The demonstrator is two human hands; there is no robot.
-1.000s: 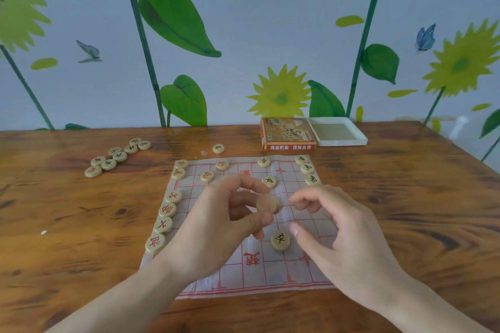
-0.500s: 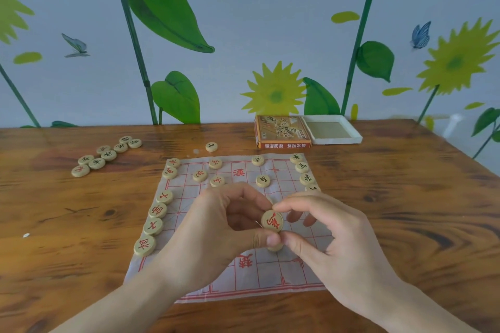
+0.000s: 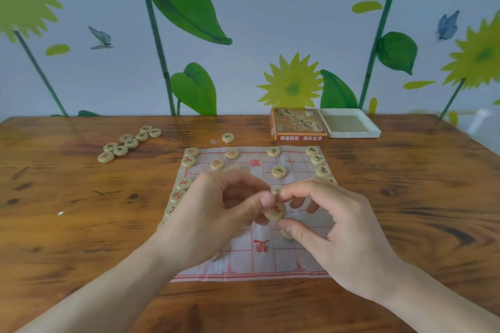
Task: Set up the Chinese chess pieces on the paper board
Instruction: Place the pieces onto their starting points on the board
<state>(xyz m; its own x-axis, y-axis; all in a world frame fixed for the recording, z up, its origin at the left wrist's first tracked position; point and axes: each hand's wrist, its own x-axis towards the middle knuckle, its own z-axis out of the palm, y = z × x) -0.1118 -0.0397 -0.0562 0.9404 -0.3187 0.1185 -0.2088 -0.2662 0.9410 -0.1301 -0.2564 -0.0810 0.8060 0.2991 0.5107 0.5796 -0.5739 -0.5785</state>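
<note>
Both hands, left hand (image 3: 216,213) and right hand (image 3: 338,227), pinch one round wooden red-marked piece (image 3: 275,211) in their fingers above the red-gridded paper board (image 3: 243,259), probably to orient it for placement.

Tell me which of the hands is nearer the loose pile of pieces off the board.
Left. The left hand is over the board's left half, toward the pile; the right hand is farther right.

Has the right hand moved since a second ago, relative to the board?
Yes. The right hand has come in toward the left hand over the board; both now pinch the red-marked piece.
</note>
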